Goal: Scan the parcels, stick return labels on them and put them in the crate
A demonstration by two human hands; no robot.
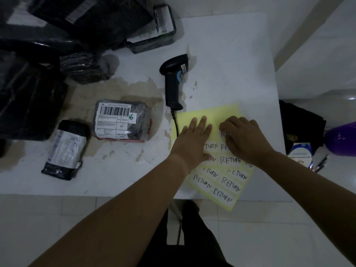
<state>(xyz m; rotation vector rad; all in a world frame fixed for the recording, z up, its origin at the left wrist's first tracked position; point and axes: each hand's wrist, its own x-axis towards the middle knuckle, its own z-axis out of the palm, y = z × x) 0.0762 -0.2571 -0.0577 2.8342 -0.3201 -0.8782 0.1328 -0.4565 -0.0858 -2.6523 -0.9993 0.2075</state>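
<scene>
A yellow sheet (pixel 223 112) of white labels handwritten RETURN lies at the table's front right. My left hand (pixel 192 139) presses flat on it with straight fingers. My right hand (pixel 244 137) has its fingers curled onto a label (pixel 224 134) near the sheet's top, picking at its edge. A black barcode scanner (pixel 173 83) lies just behind the sheet, its cable running under my left hand. A wrapped parcel (pixel 121 120) with a barcode label lies left of the sheet. A smaller black parcel (pixel 65 149) sits further left.
Several black-wrapped parcels (pixel 86 22) are piled at the back left of the white table (pixel 231 64). A black bag (pixel 300 122), a small box (pixel 301 153) and a purple object (pixel 342 139) sit off the table's right edge. Tiled floor lies below.
</scene>
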